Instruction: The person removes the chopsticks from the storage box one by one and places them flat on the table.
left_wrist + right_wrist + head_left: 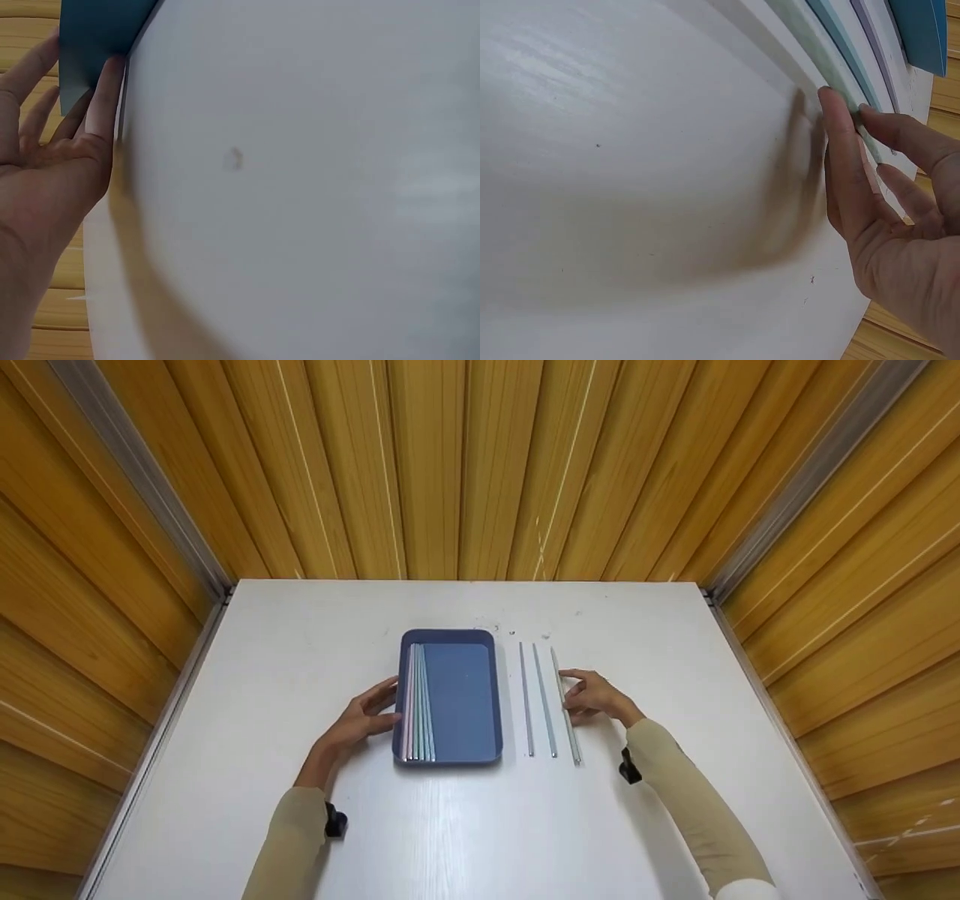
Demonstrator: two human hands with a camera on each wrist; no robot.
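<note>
A blue rectangular tray [457, 757] lies near the middle of the table. Along its left side, several pastel chopsticks [417, 705] in pink and green lie lengthwise. My left hand [364, 716] touches the tray's left wall with fairly straight fingers, thumb toward the near end. On the right, my right hand [596, 696] pinches a pale green chopstick [810, 45] between thumb and fingers, at about its middle. Left of that one, a light blue chopstick [545, 697] and a purple-grey chopstick [526, 697] lie roughly parallel on the table.
The white table [465, 840] ends at a wood-patterned wall [480, 472] behind, with similar panels on both sides. Small dark specks [512, 632] mark the tabletop behind the chopsticks. A black wrist camera [630, 766] sits at the right sleeve, another black camera [336, 821] at the left.
</note>
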